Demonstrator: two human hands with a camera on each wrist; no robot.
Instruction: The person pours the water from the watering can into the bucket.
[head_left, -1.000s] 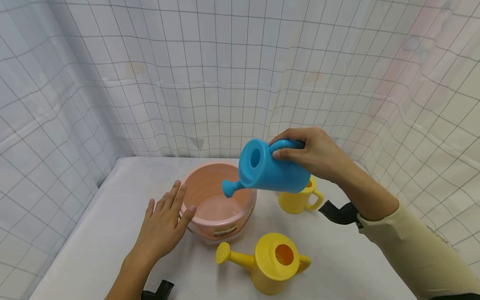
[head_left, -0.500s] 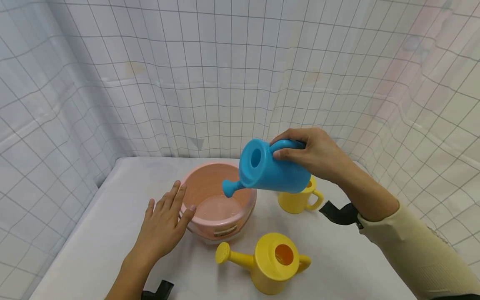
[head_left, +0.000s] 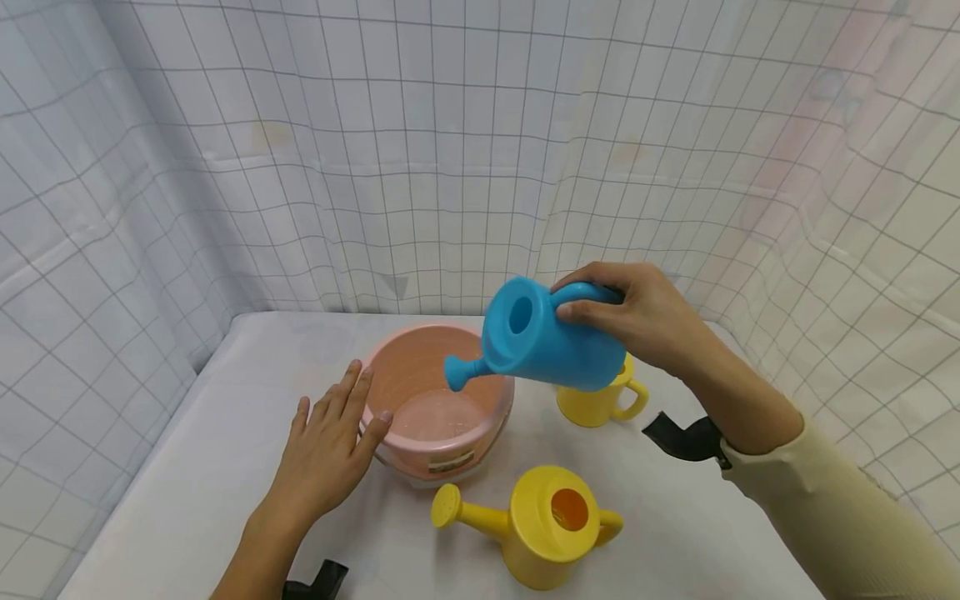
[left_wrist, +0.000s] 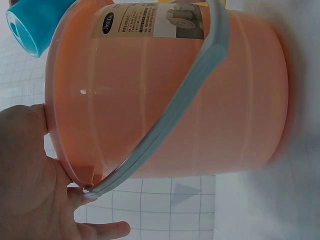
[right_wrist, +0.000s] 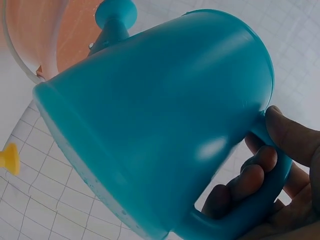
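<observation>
My right hand grips the handle of a blue watering can, its fingers curled round the handle in the right wrist view. The can is held in the air, tipped to the left, with its spout head over the right part of a pink bucket. Drops cling to the can's base and spout. My left hand rests with straight fingers against the bucket's left rim. In the left wrist view the bucket shows a label and a grey handle hanging down its side. A little water appears to lie on the bucket's floor.
A yellow watering can stands in front of the bucket, spout pointing left. Another yellow vessel with a handle stands right of the bucket, partly hidden by the blue can. White gridded curtains enclose the white table.
My right hand and the blue watering can have shifted slightly to the right, and the can's tilt has eased a little. My left hand, the bucket and the yellow things stay put.
</observation>
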